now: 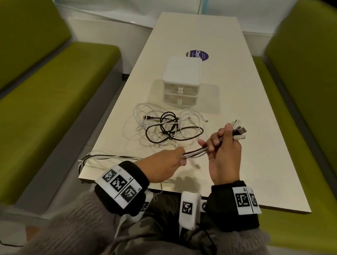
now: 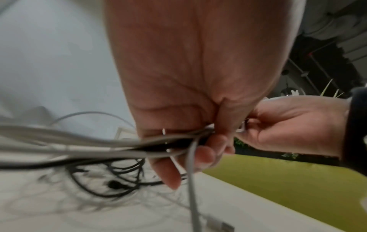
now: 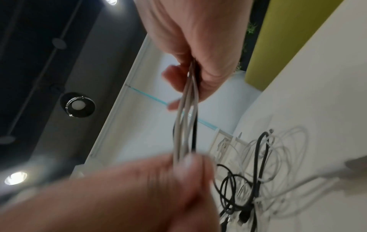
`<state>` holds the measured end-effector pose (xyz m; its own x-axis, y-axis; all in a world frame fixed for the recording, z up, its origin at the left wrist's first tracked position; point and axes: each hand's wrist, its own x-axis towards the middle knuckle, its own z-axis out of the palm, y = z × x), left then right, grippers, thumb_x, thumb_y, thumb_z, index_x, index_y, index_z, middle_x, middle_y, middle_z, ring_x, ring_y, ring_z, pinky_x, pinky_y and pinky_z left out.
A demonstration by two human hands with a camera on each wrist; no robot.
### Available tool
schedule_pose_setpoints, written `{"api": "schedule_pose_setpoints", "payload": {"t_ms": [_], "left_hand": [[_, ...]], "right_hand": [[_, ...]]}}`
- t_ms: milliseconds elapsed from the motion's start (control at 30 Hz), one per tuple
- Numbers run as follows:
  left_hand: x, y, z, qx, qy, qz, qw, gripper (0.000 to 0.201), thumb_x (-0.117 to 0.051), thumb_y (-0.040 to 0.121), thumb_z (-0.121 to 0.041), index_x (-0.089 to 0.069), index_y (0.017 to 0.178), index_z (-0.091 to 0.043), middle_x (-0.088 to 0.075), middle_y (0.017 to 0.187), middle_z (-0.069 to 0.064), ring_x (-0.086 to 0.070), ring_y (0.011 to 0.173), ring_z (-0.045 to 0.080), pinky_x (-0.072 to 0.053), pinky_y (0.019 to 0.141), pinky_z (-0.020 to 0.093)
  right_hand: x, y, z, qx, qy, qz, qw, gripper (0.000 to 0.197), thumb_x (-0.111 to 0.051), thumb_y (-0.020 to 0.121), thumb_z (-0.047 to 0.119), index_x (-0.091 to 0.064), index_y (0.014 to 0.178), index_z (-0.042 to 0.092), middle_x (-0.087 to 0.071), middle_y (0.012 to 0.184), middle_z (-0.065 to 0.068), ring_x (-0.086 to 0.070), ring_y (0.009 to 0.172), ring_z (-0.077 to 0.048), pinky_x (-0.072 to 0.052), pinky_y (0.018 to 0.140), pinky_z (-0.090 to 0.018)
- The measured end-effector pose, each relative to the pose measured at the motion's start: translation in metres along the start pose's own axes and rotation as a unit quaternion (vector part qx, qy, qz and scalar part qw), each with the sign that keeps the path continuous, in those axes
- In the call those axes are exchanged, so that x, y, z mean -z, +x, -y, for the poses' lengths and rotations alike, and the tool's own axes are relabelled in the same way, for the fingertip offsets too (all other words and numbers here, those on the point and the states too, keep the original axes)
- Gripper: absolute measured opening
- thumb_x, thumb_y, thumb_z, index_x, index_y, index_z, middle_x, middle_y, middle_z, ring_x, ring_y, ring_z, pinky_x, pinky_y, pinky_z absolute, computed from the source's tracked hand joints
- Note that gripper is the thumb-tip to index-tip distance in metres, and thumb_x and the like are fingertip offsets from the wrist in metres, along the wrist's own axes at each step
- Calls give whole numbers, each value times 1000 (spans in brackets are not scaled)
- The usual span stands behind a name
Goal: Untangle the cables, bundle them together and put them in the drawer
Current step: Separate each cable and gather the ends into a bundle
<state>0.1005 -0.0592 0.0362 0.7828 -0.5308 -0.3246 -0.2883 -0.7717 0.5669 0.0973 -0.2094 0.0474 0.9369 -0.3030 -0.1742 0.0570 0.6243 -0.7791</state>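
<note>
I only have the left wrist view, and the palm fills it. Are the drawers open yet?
Observer: No. In the head view the white drawer unit stands behind the tangle with both drawers closed.
Operator: Where are the plug ends of the held cables?
Observer: They stick out past the right hand, which grips the bunch just behind them.
Operator: And the slack behind the left hand?
Observer: It runs left along the near edge of the table and hangs over the near left corner.
</note>
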Motion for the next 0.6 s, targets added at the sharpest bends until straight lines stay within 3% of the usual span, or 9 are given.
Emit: {"api": "schedule_pose_setpoints", "payload": {"t_ms": [67, 167, 267, 333, 367, 500, 600], "left_hand": [[0, -5, 14, 33, -14, 48, 998, 20, -35, 101, -24, -43, 109, -7, -58, 111, 13, -50, 89, 22, -37, 77, 31], [16, -8, 23, 27, -50, 81, 995, 24, -40, 97, -27, -50, 115, -14, -58, 115, 2, -53, 104, 19, -39, 91, 31], [46, -3, 22, -8, -94, -13, 995, 31, -33, 100, -20, -53, 124, -18, -58, 111, -6, -52, 106, 9, -38, 93, 20], [65, 8, 19, -32, -51, -73, 996, 30, -36, 100, -15, -58, 120, -16, -61, 109, -4, -54, 101, 9, -39, 86, 15], [72, 17, 16, -44, -6, -64, 997, 28, -39, 99, -12, -61, 116, -15, -63, 108, -2, -55, 100, 10, -40, 86, 17], [79, 56, 8, -71, 144, 90, 983, 25, -48, 93, -9, -70, 103, -16, -63, 112, 0, -54, 100, 15, -41, 90, 28], [66, 78, 3, -83, 207, 184, 957, 26, -49, 92, -8, -70, 105, -16, -52, 136, 0, -51, 115, 16, -36, 100, 26]], "right_hand": [[1, 1, 1, -5, -12, -15, 1000, 37, -39, 102, 35, -43, 71, 16, -31, 48, 7, -28, 40, -7, -42, 45, -21], [4, 4, 1, -16, -20, -17, 1000, 37, -39, 102, 37, -42, 71, 17, -27, 47, 9, -23, 40, -6, -27, 39, -19], [10, 7, 1, -41, -25, -18, 999, 38, -39, 102, 35, -42, 70, 16, -28, 46, 10, -19, 38, -4, -18, 36, -17], [12, 6, -1, -65, -30, -21, 997, 37, -40, 102, 34, -41, 69, 17, -27, 45, 10, -18, 37, -3, -15, 35, -17], [12, 5, -2, -75, -33, -22, 996, 37, -40, 102, 33, -41, 69, 17, -27, 44, 10, -18, 36, -3, -14, 34, -16], [12, 4, -4, -100, -55, -12, 993, 36, -42, 101, 33, -42, 69, 16, -27, 45, 10, -18, 35, -3, -15, 33, -16], [14, 4, -2, -107, -68, -3, 992, 35, -43, 101, 33, -42, 70, 16, -27, 45, 10, -18, 36, -3, -15, 34, -16]]}}
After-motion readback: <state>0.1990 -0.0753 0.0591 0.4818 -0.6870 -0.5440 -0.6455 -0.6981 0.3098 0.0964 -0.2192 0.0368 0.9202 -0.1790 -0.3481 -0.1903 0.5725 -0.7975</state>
